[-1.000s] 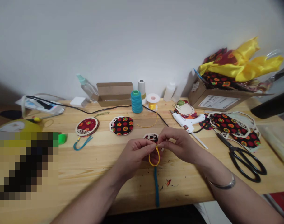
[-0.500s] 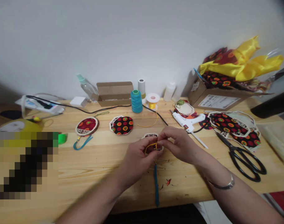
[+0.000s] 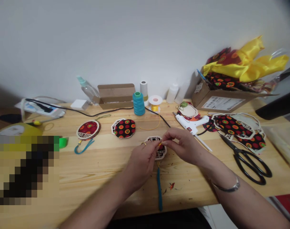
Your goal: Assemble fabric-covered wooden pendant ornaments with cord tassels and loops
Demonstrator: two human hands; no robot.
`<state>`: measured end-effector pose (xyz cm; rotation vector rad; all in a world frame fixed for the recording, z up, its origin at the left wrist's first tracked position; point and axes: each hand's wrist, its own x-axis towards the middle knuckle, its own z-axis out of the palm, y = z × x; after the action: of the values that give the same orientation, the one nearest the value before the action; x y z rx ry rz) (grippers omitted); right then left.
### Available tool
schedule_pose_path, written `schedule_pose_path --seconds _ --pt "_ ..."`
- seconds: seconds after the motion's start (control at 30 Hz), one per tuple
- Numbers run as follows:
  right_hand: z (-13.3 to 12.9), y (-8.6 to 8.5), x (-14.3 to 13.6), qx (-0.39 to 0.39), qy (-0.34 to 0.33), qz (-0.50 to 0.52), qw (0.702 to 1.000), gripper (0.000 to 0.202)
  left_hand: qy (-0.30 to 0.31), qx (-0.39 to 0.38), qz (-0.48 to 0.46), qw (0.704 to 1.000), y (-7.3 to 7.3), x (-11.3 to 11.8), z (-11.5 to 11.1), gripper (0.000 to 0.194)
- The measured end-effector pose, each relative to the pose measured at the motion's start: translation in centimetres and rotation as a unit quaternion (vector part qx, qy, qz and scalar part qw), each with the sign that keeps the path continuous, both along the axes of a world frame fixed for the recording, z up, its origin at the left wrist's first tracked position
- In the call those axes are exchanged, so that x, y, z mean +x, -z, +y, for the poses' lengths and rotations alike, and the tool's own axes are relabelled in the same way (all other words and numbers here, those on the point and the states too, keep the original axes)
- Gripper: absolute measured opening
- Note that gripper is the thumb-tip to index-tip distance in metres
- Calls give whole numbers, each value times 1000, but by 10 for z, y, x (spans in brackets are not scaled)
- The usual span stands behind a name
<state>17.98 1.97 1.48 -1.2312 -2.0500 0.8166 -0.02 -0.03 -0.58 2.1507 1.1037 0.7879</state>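
My left hand [image 3: 141, 163] is closed, thumb and forefinger pinching a yellow cord [image 3: 160, 144]. At the same spot my right hand [image 3: 184, 146] pinches that cord with its fingertips. Just beneath the fingers lies a pale lattice-framed ornament [image 3: 162, 155] with dark fabric inside, partly hidden by my left hand. From its lower edge a teal tassel [image 3: 159, 189] hangs toward me across the wooden table [image 3: 97, 181]. Part of the cord loops out behind my left hand.
Large black-handled scissors [image 3: 251, 165] and a white glue gun [image 3: 191, 124] lie to the right. Finished-looking fabric ornaments [image 3: 124, 128] sit at left. Behind stand a teal thread cone [image 3: 138, 104], a yellow cord spool [image 3: 155, 103] and a fabric-filled cardboard box [image 3: 206, 98].
The left fingers have drawn together onto the cord, and the braided loop between them has gone from sight. More of the lattice ornament shows below the hands.
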Motion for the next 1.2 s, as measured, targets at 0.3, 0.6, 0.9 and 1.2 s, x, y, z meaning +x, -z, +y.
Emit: schedule_pose_path --seconds 0.3,0.6,0.9,1.2 --pt "-3 -1 -4 -11 -15 18 1000 10 -36 -25 81 996 -6 1 -1 27" --pt "-2 3 -2 -5 -5 18 1000 9 -46 -53 -33 997 -4 0 -1 22" --pt "-2 1 -3 2 -3 11 1000 9 -39 -24 -89 995 1 -1 1 26" --pt "-2 3 -4 -2 -10 14 1000 9 -56 -79 -140 985 -1 1 0 20"
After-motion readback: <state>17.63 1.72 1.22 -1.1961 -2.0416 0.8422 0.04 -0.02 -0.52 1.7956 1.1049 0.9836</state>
